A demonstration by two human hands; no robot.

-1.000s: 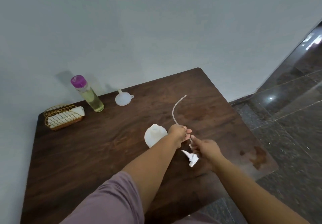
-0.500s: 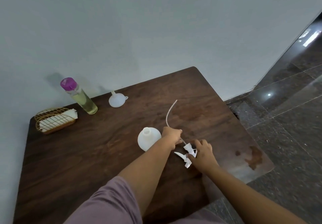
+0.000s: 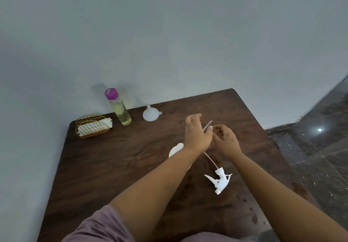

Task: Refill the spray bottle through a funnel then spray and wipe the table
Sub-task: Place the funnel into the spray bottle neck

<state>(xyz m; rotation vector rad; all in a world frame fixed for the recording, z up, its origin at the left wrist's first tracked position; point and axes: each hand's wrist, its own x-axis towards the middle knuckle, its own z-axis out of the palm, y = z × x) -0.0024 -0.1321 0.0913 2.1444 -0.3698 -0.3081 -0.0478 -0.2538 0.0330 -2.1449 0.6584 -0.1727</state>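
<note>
The white spray head lies on the dark wooden table. Its thin dip tube runs straight up and away from it. My left hand hovers over the far part of the tube with fingers spread, thumb touching it near its tip. My right hand is beside it, fingers loosely curled, holding nothing that I can see. The white spray bottle stands uncapped, mostly hidden behind my left forearm. A white funnel sits upside down by the wall, next to a purple-capped refill bottle of yellowish liquid.
A gold wire basket with a folded white cloth stands in the far left corner. Wet spots and a stain mark the table's near right edge. A grey wall borders the table at the back and left; dark stone floor lies to the right.
The spray head has been let go and now lies on the table. Both hands have moved away from it, up along the tube toward its tip. The tube looks straighter.
</note>
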